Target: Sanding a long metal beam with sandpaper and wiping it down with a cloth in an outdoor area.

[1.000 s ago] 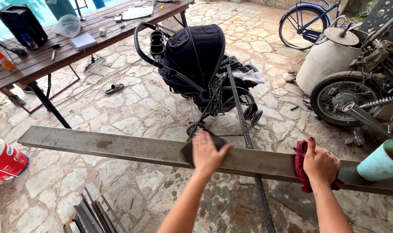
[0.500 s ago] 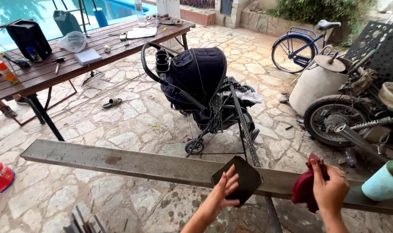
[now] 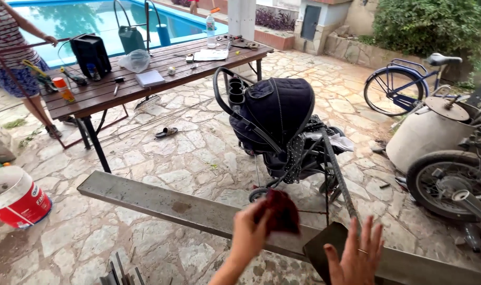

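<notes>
Left hand (image 3: 248, 235) is closed around a dark red rag (image 3: 282, 211), bunched up and held just above the long grey beam (image 3: 161, 203) that runs across the bottom of the view. Right hand (image 3: 356, 256) is wide open, fingers spread and pointing up, with a ring on one finger. It sits right in front of a dark square pad (image 3: 325, 245) at the near edge of the beam (can't tell if the palm actually touches the pad, it covers part of it). The two hands are near each other, rag to the left of the pad.

Around them:
- A thin ribbed bar (image 3: 338, 174) leans from the beam up toward the stroller.
- A dark blue stroller (image 3: 277, 116) stands on the stone floor (image 3: 198, 153) just behind the beam, hood up, cup holder at the handle.
- A wooden worktop (image 3: 108, 89) is further back on the left, with a black case, a plastic bag, a notebook, an orange-capped can and a few small tools on it.
- A red and white bucket (image 3: 16, 198) sits on the floor at far left, well apart from the hands.
- A lone sandal (image 3: 166, 132) lies between the worktop and the stroller.
- On the right there's a blue bicycle (image 3: 398, 87), a pale tank (image 3: 425, 134) and a spoked wheel (image 3: 451, 182).
- A pool (image 3: 66, 21) is behind the worktop, and another person (image 3: 11, 47) stands at its left end with one arm stretched out.
</notes>
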